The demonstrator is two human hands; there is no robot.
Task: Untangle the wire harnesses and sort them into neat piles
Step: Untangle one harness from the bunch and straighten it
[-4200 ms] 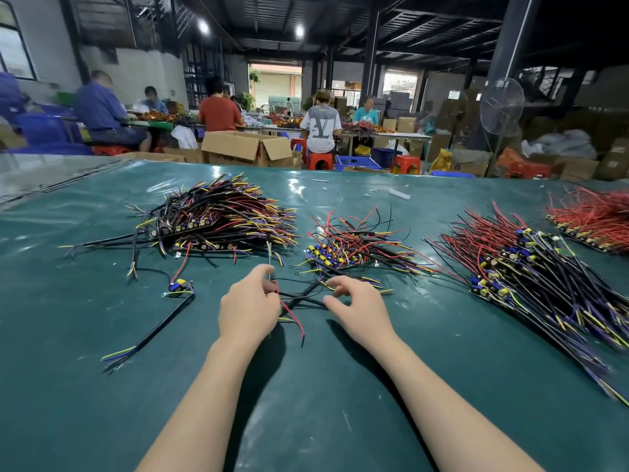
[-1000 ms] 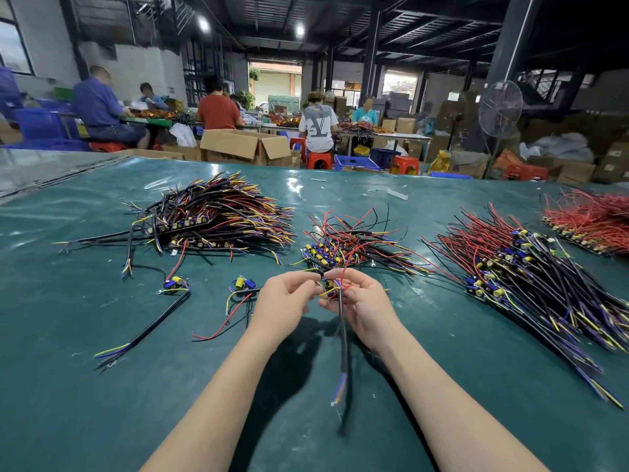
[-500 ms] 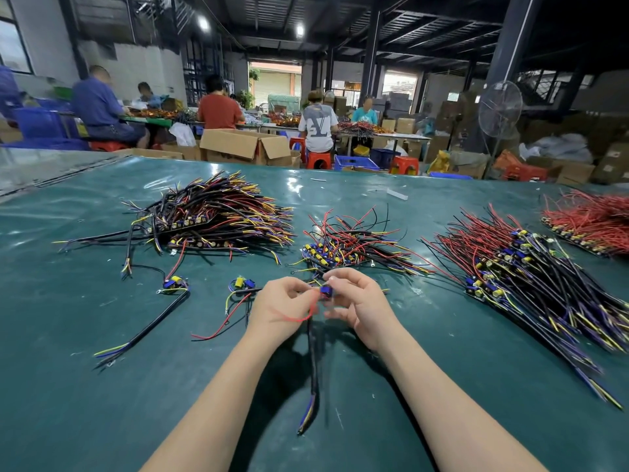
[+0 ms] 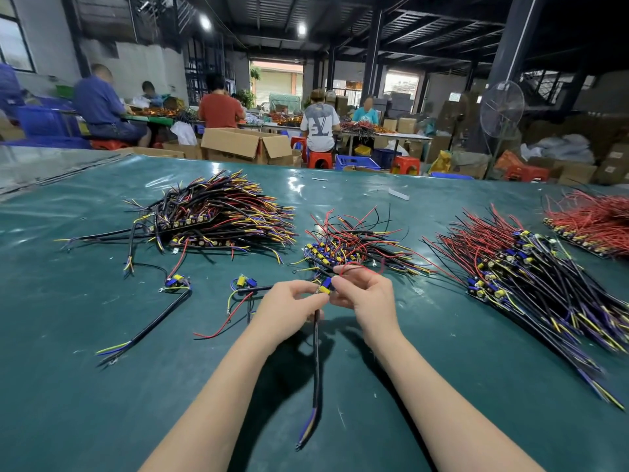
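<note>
- As I judge it, the step in hand is to free one wire harness (image 4: 316, 362) from its own thin red wire (image 4: 360, 267) before it goes to a pile.
- To do it well, the left hand (image 4: 289, 306) should hold the top end firm while the right hand (image 4: 369, 298) leads the red wire out along its length, without a sharp pull. The black cable should hang free so that it does not twist.
- The fingers (image 4: 308, 294) of both hands are clamped on the harness at its blue and yellow connector (image 4: 326, 286), pinching it from both sides.
- The harness is held above the desk (image 4: 102, 403), just in front of the middle pile (image 4: 354, 247). Whether its lower end touches the desk, I cannot tell.
- It has a thick black cable that ends in blue and yellow cores. The red wire makes a loop over the right hand.
- Two loose harnesses (image 4: 177, 284) lie on the left, probably a good place for it.
</note>
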